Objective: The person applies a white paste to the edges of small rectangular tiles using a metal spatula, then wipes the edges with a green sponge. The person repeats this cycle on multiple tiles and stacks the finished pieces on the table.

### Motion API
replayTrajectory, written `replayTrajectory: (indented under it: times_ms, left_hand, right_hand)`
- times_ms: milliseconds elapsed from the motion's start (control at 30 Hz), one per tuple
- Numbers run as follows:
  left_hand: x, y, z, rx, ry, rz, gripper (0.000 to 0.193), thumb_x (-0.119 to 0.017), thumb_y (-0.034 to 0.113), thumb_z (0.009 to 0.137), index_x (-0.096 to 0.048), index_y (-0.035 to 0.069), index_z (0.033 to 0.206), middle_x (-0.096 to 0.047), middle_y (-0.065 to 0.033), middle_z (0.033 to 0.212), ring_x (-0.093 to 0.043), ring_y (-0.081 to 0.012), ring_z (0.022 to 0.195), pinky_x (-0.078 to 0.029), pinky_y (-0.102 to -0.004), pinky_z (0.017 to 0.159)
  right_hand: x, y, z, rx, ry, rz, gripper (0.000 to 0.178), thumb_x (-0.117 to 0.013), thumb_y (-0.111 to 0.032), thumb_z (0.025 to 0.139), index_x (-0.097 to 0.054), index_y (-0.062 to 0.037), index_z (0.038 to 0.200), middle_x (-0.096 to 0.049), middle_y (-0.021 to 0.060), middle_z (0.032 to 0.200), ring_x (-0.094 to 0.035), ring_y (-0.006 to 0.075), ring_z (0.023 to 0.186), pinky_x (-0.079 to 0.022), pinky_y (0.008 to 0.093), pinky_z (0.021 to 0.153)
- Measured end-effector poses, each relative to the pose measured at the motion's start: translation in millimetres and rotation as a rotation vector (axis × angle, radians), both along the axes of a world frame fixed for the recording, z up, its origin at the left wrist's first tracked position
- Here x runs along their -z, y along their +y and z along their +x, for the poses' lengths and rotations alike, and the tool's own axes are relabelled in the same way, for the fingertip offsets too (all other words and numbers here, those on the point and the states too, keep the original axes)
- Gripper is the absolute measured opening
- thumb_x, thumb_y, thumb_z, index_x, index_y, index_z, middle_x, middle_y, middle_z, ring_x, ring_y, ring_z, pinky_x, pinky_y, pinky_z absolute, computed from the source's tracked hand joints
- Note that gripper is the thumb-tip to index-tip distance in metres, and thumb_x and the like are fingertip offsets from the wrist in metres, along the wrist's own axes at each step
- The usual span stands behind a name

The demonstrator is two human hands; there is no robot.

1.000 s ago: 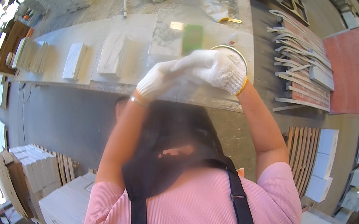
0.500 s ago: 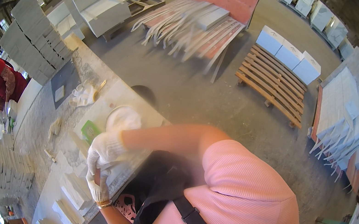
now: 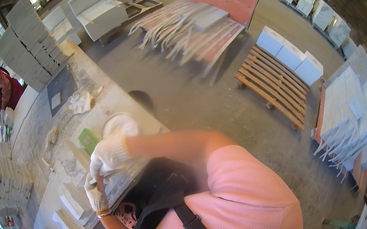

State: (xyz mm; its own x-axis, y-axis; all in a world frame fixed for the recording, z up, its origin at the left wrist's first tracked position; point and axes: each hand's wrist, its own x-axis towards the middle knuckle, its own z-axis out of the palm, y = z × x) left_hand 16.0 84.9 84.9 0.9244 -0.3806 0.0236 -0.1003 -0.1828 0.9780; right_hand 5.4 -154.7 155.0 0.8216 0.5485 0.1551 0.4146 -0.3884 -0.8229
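My right hand (image 3: 112, 153), in a white knit glove, reaches across from the right onto the stone-covered bench. Its fingers curl down against my left hand (image 3: 97, 196), also gloved, with a bare brownish fingertip showing and a bracelet at the wrist. Both hands are closed; what lies between them is hidden. Just beyond my right hand lies a green flat tool (image 3: 88, 140). A round dish of white powder or paste (image 3: 122, 124) stands behind it. A pale stone strip (image 3: 77, 154) lies beside the fingers.
Stone blocks (image 3: 75, 201) lie near my left hand. Crumpled gloves (image 3: 81, 102) rest farther along the bench (image 3: 105, 98). Stacked grey slabs (image 3: 32, 44) and a person in red (image 3: 2, 87) are at far left. A wooden pallet (image 3: 274, 80) with white boxes stands on the floor.
The view has shifted slightly, moving the surroundings a little left. My hands remain together in nearly the same place by the green tool.
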Motion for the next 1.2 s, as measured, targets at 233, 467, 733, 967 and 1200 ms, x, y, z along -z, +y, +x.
replayTrajectory:
  times_ms: [233, 467, 733, 967, 1200]
  left_hand:
    - [12, 6, 8, 0.088, -0.023, -0.085, 0.026, -0.083, 0.015, 0.086, -0.071, 0.003, 0.105, -0.065, 0.0012, 0.093, -0.057, -0.0099, 0.081, -0.048, -0.0262, 0.075]
    - [-1, 2, -5, 0.012, -0.018, -0.116, 0.032, -0.08, 0.011, 0.085, -0.072, 0.001, 0.113, -0.07, -0.0031, 0.103, -0.062, -0.013, 0.092, -0.051, -0.0276, 0.084]
    - [-38, -9, -30, -0.002, -0.087, -0.145, 0.031, -0.078, 0.011, 0.086, -0.071, -0.001, 0.114, -0.071, -0.0063, 0.108, -0.063, -0.015, 0.097, -0.051, -0.0299, 0.089]
    - [-45, -38, -51, -0.045, -0.074, -0.007, 0.027, -0.077, 0.002, 0.088, -0.071, -0.002, 0.114, -0.073, -0.0057, 0.101, -0.064, -0.0138, 0.091, -0.052, -0.0274, 0.086]
    - [-49, -39, -59, -0.125, -0.061, -0.016, 0.023, -0.07, -0.004, 0.091, -0.071, -0.003, 0.113, -0.074, -0.007, 0.105, -0.066, -0.0142, 0.091, -0.054, -0.0277, 0.084]
  right_hand:
    - [6, -55, -18, 0.262, -0.186, 0.068, 0.022, -0.07, -0.019, 0.091, -0.081, -0.0206, 0.11, -0.078, 0.0062, 0.1, -0.073, 0.0236, 0.091, -0.055, 0.0362, 0.081]
    - [54, -67, 7, 0.592, -0.242, -0.58, 0.023, -0.073, -0.027, 0.085, -0.08, -0.0175, 0.105, -0.078, 0.0094, 0.107, -0.076, 0.031, 0.092, -0.06, 0.0485, 0.077]
    - [62, -34, 1, 0.665, -0.252, -0.65, 0.028, -0.07, -0.032, 0.086, -0.079, -0.0146, 0.106, -0.077, 0.0122, 0.108, -0.075, 0.0338, 0.093, -0.059, 0.0529, 0.071]
    - [4, -22, -32, 0.61, -0.32, -0.509, 0.02, -0.065, -0.02, 0.091, -0.074, -0.0113, 0.106, -0.072, 0.0145, 0.109, -0.073, 0.0349, 0.094, -0.058, 0.051, 0.072]
    - [25, -42, -29, 0.682, -0.501, -0.308, 0.021, -0.067, -0.024, 0.086, -0.073, -0.0122, 0.102, -0.074, 0.0159, 0.095, -0.073, 0.0372, 0.087, -0.058, 0.0496, 0.074]
